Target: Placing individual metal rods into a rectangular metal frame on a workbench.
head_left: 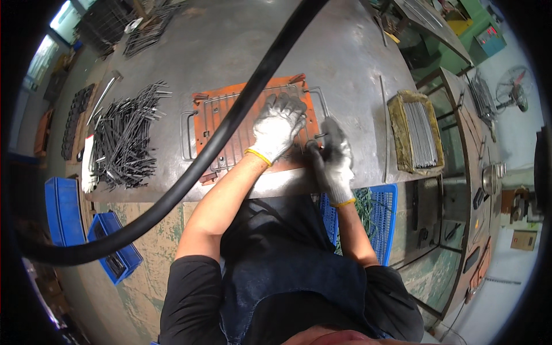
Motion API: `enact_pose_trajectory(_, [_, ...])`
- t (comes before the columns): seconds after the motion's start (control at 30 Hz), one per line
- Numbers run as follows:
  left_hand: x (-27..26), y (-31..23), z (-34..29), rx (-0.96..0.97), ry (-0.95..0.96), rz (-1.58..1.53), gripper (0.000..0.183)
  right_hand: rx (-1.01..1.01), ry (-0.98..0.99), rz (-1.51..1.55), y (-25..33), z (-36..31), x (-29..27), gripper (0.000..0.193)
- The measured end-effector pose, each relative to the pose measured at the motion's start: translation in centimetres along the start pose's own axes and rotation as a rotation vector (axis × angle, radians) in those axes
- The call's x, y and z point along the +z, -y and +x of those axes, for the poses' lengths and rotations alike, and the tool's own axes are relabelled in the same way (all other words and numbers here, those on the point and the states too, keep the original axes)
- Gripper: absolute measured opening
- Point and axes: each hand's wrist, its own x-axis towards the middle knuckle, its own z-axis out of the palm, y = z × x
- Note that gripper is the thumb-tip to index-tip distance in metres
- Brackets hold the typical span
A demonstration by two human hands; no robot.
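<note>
On the metal table lies an orange ridged plate (233,123) with small posts and a bent wire frame (188,138) whose ends stick out past its left and right sides. My left hand (279,123), in a white work glove with a darkened fingertip area, rests over the plate's right half, fingers spread and touching it. At the plate's right edge is my right hand (334,152), also gloved, beside the wire's right loop. Its thumb stands apart from its fingers, and I see nothing held in it. A thick black cable crosses in front of the plate and hides part of it.
A heap of dark metal rods (126,138) covers the table's left side. To the right stands a worn yellow bin (397,132) of straight rods, beside a long thin bar (384,126). Blue crates (118,247) sit below left; a blue basket (388,215) is below right.
</note>
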Motion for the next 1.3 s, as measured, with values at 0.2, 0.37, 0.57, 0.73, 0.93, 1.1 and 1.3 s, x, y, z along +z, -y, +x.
enact_pose_trajectory(0.2, [1.5,-0.2,-0.7,-0.089,-0.089,-0.237,0.039,0.252,-0.051,0.084,-1.7,-2.0,2.5,0.041])
enact_pose_trajectory(0.37, [-7.2,4.7,-1.2,-0.221,-0.109,-0.231,0.030,0.386,-0.132,0.564,-1.3,-1.9,2.3,0.032])
enact_pose_trajectory(0.57, [-14.8,21.8,-9.0,-0.785,-0.195,0.281,0.050,0.227,-0.159,0.345,-2.7,-1.7,2.4,0.032])
enact_pose_trajectory(0.73, [-18.9,24.0,-13.5,-0.999,0.369,0.537,0.031,0.156,-0.136,0.437,-2.2,-1.6,2.8,0.032])
enact_pose_trajectory(0.93, [-19.5,26.7,-12.9,-1.072,0.318,0.200,0.048,0.062,-0.170,0.366,-4.2,-1.7,4.0,0.033])
enact_pose_trajectory(1.1, [-22.2,27.0,-13.1,-1.190,0.189,-0.131,0.046,0.098,-0.138,0.434,-3.5,-1.8,3.8,0.033])
enact_pose_trajectory(1.3, [-22.7,25.5,-11.9,-1.030,0.168,0.240,0.044,0.262,-0.076,0.599,-2.5,-1.9,2.4,0.033])
